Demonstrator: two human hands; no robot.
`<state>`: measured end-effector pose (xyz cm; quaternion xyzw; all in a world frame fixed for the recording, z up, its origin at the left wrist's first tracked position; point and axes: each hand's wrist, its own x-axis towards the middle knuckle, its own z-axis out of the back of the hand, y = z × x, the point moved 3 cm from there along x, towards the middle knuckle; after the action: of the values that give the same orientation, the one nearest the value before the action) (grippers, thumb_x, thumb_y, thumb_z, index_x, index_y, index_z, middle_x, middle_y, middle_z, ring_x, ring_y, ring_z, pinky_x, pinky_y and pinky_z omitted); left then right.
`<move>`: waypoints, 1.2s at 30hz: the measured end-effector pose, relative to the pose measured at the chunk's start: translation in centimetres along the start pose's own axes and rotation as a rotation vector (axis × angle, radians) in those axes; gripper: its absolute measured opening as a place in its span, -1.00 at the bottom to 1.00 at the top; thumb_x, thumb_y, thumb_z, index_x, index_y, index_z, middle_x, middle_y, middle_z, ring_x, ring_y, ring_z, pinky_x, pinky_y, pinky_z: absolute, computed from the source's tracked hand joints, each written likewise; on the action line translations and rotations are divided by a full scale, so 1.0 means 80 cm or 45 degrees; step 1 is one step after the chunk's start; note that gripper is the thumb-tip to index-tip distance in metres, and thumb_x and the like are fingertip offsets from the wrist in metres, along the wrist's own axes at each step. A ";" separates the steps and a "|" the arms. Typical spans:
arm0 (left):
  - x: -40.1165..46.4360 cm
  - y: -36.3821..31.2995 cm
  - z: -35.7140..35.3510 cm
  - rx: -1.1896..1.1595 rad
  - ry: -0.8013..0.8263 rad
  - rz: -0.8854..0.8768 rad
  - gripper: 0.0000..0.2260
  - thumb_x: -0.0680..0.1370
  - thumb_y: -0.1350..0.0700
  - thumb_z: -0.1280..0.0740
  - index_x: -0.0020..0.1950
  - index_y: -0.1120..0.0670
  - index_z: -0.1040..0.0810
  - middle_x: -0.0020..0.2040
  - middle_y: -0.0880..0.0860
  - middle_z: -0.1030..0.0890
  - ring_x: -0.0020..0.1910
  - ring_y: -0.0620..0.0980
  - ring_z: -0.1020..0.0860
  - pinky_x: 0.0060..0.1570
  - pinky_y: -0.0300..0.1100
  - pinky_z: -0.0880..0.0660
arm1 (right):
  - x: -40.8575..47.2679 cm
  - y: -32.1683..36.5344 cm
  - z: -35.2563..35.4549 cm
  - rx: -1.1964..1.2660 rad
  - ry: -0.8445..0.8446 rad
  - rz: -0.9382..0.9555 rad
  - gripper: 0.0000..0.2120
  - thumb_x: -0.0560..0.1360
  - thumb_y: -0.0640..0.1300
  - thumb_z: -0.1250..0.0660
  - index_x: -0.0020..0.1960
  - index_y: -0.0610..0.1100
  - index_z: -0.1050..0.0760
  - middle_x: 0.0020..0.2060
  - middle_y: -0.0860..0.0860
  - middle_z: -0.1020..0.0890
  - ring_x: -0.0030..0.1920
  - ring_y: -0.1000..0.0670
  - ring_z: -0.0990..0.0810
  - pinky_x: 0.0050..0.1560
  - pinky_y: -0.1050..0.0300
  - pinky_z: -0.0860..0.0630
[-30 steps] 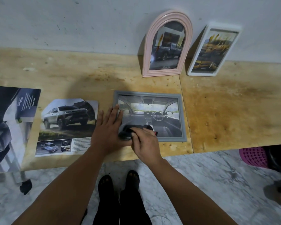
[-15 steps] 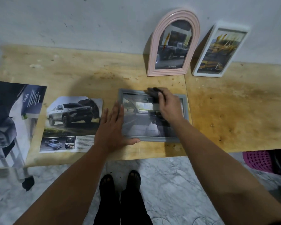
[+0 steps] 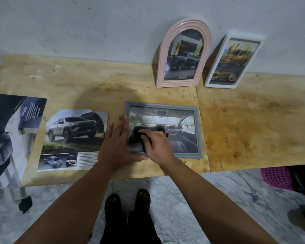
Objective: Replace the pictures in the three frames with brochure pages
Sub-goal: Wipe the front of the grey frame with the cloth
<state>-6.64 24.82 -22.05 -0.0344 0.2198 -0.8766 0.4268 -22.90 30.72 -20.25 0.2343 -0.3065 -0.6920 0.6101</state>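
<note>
Cloth (image 3: 139,136) bunched in my right hand (image 3: 157,147) sits on the grey frame (image 3: 198,131), long axis running rightward from it; left hand (image 3: 116,145) flat, pinning the nearer left edge.

Stained plywood tabletop (image 3: 253,124) under grey frame (image 3: 198,131), two brochure pages (image 3: 74,138), two leaning frames (image 3: 183,50).

Bare tabletop (image 3: 253,131) right of grey frame (image 3: 199,131); brochure page (image 3: 74,138) crowds left side.
</note>
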 end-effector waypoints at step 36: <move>0.039 -0.010 0.036 0.087 -0.105 0.185 -0.61 0.56 0.00 -0.40 0.32 0.14 -0.52 0.33 0.15 -0.46 0.27 0.23 -0.50 -0.01 0.12 -0.62 | -0.096 -0.164 0.237 -0.736 -0.148 -0.902 -0.69 0.55 0.13 -0.39 -0.03 -0.12 -0.67 0.24 -0.14 -0.49 0.17 -0.22 -0.51 0.05 -0.01 -0.51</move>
<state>-8.46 21.81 -19.52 -0.0398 0.1739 -0.8480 0.4990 -44.19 41.84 -16.66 0.1056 -0.0359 -0.9270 0.3580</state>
